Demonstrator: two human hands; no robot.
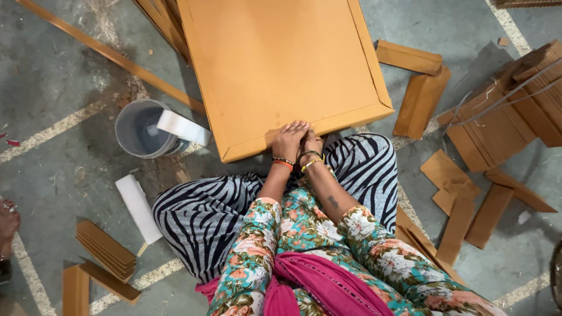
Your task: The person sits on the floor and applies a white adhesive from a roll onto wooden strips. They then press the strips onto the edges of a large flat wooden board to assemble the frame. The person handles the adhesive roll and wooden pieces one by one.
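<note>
A: Head view, the only one. Where are the hands?

B: Both at the near edge of the big cardboard tray [281, 70], which lies flat on the concrete floor [52, 70] in front of the seated person's knees. Left hand [288, 139] lies palm down, fingers spread flat over the folded rim. Right hand [311, 142] is tucked just beside it, touching it; half hidden, so I cannot tell if it pinches the rim or only presses.

A: Nothing held, then?

B: The left grasps nothing, just pressing. Right: unclear.

A: The step?

B: Looks like pressing down the rim flap on the near side, my read. To do it well: keep the left palm flat so the fold sits square, work along the edge toward the corner, keep the flap lined up with the tray's side before leaning in. The tray lies skewed to the body, so the far corner may lift; weight should stay over the edge.

A: What's around?

B: Grey bucket [140, 129] to the left, a white strip [182, 127] lying across its rim. A white block [138, 208] by the left knee. Cardboard strips [105, 248] stacked at lower left, more offcuts [453, 193] at right, and a stack of pieces [503, 117] at upper right. Another person's foot [7, 225] at the left border.
</note>
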